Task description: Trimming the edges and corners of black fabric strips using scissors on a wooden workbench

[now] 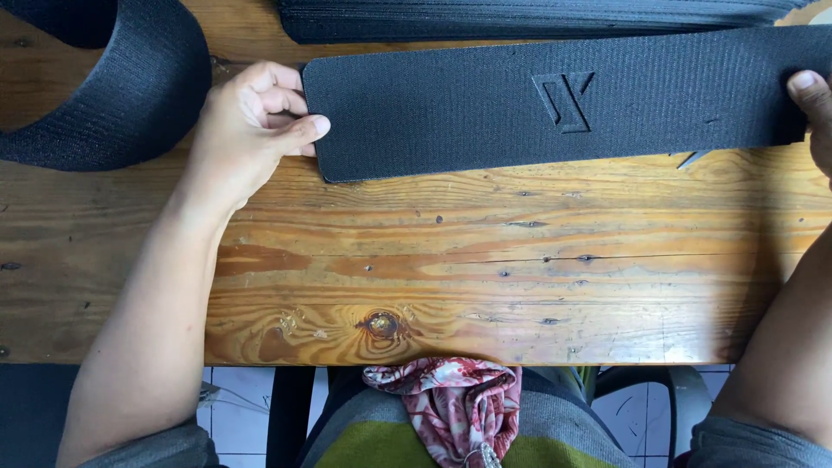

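Head view: everything lies on or near one wooden surface seen from above.
Table (485, 277): worn orange-brown planks with knots and dark nail marks; its near edge runs across the lower part of the picture.
Black strip (555, 100): a long, flat, dark textile piece with a ribbed weave and rounded left corners, lying lengthwise across the upper part of the table, slightly tilted; it spans from the left hand to the right hand.
Mark on strip (563, 100): a pressed-in angular emblem, same black as the fabric, set a little right of the strip's middle.
Stack (537, 17): more flat dark pieces piled at the far edge of the table, just behind the strip.
Rolled band (130, 95): wide black webbing curved in a loop at the top left, near the left hand but apart from it.
Left hand (251, 121): pinches the strip's left end, thumb on top, fingers curled behind the edge.
Right hand (815, 113): mostly out of frame; thumb rests on the strip's right end, and the grip beneath cannot be told.
Cloth (446, 407): red-and-white patterned fabric bunched in the lap, below the table edge.
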